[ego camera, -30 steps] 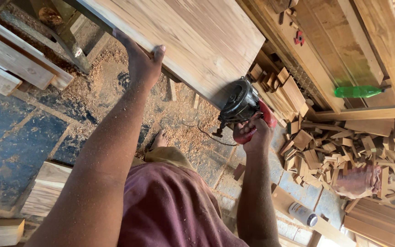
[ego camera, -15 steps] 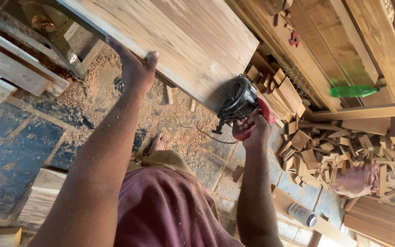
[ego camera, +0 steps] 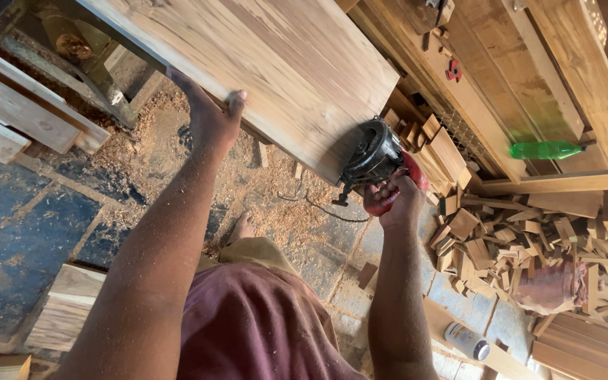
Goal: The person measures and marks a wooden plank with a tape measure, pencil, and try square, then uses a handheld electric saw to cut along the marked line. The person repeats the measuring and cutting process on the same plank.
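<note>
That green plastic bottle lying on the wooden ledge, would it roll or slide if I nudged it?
The green bottle lies on its side, so a sideways nudge would probably roll it along the wooden ledge. It looks like thin plastic, likely light and easy to knock off. How full it is cannot be told.

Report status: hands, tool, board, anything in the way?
Left hand grips wooden board edge. Right hand holds power tool at board's end. Offcuts lie aside.

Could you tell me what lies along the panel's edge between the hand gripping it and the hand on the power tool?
In the head view, only the bare near edge of the large light wooden panel runs between the left hand and the right hand holding the black-and-red power tool.
</note>
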